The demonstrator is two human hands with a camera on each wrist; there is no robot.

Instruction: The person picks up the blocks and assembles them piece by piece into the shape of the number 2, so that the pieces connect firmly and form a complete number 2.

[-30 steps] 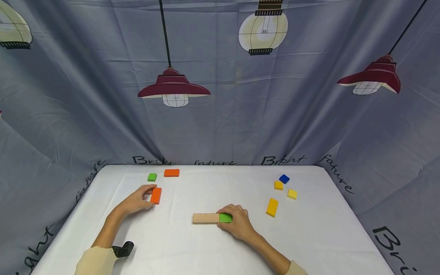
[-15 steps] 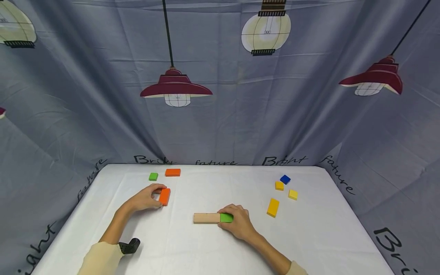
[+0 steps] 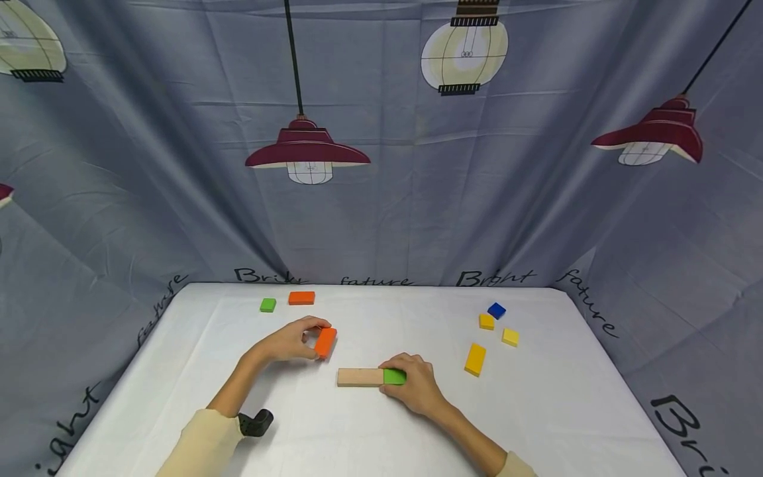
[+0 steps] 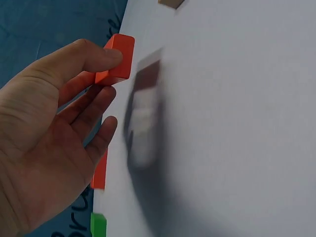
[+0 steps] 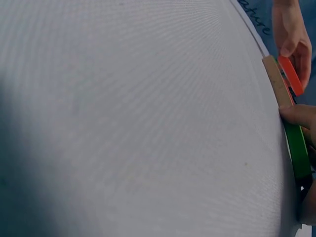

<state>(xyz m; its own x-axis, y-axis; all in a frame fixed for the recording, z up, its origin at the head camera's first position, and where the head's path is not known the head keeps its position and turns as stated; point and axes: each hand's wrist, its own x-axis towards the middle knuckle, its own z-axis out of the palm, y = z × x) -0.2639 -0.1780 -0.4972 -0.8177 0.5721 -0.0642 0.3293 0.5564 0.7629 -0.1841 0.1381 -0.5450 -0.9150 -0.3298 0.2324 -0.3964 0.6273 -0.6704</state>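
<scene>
The left hand [image 3: 295,340] pinches an orange block [image 3: 325,344] between thumb and fingers, raised above the table [image 3: 369,440], just beyond the left end of a wood block [image 3: 360,377]. The right hand [image 3: 416,385] grips a green block [image 3: 395,377], which meets the wood block's right end, midway between the side edges. Near the far left corner: a second orange block [image 3: 301,298] and second green block [image 3: 267,305]. Toward the far right corner: a blue block [image 3: 497,310] and yellow blocks [image 3: 475,360].

Even light brightens the white cloth-covered table [image 3: 369,430]. In the left wrist view, a soft-edged dark shadow [image 4: 148,173] stretches across it.
</scene>
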